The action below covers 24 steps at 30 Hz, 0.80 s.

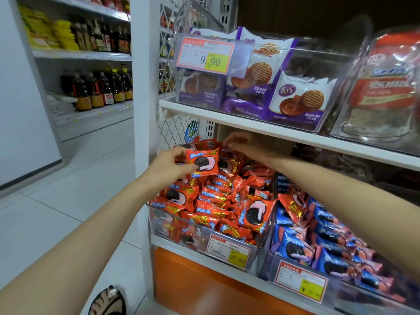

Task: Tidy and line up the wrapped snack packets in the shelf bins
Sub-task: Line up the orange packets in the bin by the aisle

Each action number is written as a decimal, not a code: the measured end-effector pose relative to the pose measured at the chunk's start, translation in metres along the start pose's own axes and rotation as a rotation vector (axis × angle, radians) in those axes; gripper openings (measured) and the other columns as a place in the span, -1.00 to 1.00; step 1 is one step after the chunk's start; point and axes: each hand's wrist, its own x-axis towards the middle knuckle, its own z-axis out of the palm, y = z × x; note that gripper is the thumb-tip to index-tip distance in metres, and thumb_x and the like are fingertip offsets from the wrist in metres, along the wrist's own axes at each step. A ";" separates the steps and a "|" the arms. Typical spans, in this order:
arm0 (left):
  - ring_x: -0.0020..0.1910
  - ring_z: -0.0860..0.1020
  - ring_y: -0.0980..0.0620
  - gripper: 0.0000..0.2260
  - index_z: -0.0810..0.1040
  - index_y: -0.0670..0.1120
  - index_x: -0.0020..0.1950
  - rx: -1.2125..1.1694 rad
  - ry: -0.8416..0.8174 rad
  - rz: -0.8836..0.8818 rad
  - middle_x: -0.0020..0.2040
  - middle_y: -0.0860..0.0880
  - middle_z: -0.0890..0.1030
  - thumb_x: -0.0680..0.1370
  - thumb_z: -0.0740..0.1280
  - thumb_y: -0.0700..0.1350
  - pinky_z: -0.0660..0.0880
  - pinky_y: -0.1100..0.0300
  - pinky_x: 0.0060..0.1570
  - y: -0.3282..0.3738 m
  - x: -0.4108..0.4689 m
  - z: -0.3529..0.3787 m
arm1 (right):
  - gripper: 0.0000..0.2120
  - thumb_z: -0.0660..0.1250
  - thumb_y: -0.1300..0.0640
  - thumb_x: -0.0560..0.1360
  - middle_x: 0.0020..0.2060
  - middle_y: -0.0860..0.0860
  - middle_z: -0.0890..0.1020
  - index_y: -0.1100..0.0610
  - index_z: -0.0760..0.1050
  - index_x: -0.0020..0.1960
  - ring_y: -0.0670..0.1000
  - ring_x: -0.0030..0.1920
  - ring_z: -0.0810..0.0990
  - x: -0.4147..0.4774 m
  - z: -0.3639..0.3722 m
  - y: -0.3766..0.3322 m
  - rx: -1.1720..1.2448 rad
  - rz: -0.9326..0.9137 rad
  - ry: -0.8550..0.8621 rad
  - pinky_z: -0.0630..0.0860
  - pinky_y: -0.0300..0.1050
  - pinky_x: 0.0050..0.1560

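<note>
My left forearm (75,237) nearest, bare, running up from lower left. Clear plastic bin (168,226) next, heaped with glossy, crinkled red packets (218,201); yellow price label (237,258) on its face. Blue packets (329,246) just right of it. My left hand (169,165) pinches one square red packet (202,162) upright above heap, dark round cookie printed on it. My right hand (247,147) blurred, fingers bent down at heap's back; cannot tell whether it grips anything. White upper shelf (227,120) carries purple-white packets (297,103). Far left, dark bottles (97,92).
</note>
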 end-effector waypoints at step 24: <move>0.28 0.31 -0.16 -0.53 0.34 -0.23 0.33 0.931 0.102 0.245 0.26 -0.20 0.29 0.47 0.40 -0.18 0.34 0.06 0.22 -0.020 0.049 0.003 | -0.59 0.51 0.11 0.35 0.14 0.07 0.56 0.18 0.54 0.16 0.05 0.17 0.49 0.011 0.011 0.007 -0.219 0.141 -0.012 0.40 -0.13 0.11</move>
